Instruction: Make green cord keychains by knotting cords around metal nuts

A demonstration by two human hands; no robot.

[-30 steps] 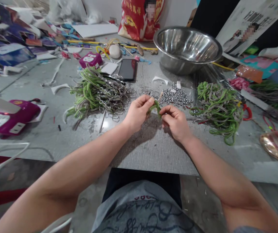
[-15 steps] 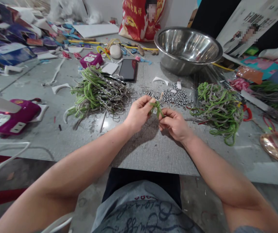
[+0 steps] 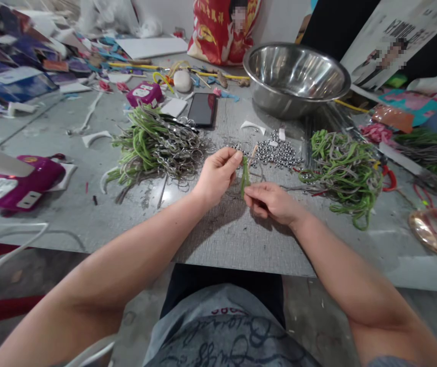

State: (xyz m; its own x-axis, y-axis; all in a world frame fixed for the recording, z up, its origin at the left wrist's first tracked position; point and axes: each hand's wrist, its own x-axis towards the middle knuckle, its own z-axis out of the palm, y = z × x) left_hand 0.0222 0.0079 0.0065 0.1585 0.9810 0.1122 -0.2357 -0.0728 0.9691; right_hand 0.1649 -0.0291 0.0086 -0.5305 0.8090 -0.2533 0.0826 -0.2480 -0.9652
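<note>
Between my hands a green cord (image 3: 245, 173) is stretched over the table. My left hand (image 3: 218, 173) pinches its upper end between thumb and forefinger. Lower down and to the right, my right hand (image 3: 270, 200) is closed on the cord's lower part. Just beyond them lies a spread of small silver beads (image 3: 277, 154). To the left is a heap of green and grey cords with metal chains and rings (image 3: 161, 145). On the right sits a tangled pile of green and grey cords (image 3: 344, 168).
A steel bowl (image 3: 297, 76) stands behind the beads, beside a red bag (image 3: 222, 33). Left of it lie a phone (image 3: 202, 109) and a purple power strip (image 3: 144, 94); another purple strip (image 3: 20, 183) is nearer. Red-handled scissors (image 3: 389, 179) lie at right. Scraps cover the far left.
My right hand has moved down and slightly left, drawing the looped green cord out into a near-vertical length. My left hand has barely shifted.
</note>
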